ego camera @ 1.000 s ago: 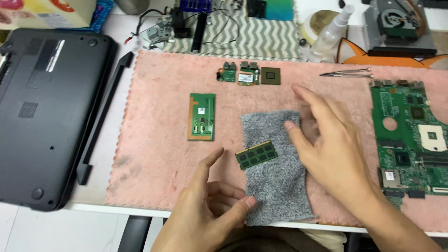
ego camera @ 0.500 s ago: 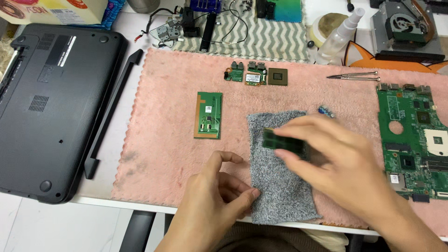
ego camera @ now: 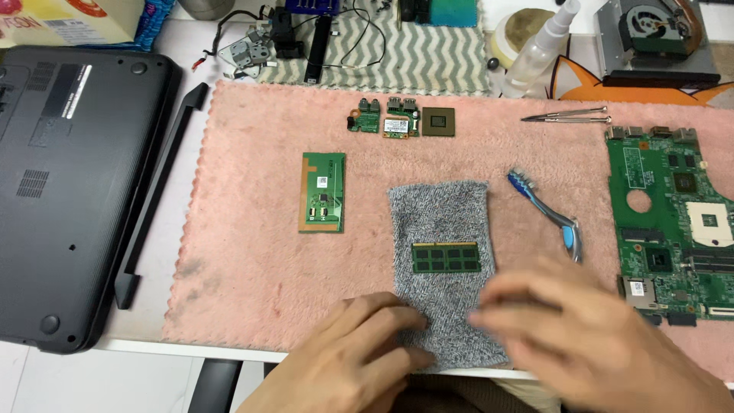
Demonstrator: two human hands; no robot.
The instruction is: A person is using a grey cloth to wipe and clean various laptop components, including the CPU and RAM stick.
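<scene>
On grey cloth: memory module; left hand, right hand open, empty, at cloth's near end.

A black laptop base lies upside down left of the pink mat, with a long black trim strip between them. On the mat lie a green rectangular circuit board, three small components in a row, two screwdrivers and a large green motherboard. A clear spray bottle stands beyond the mat's far edge.
</scene>
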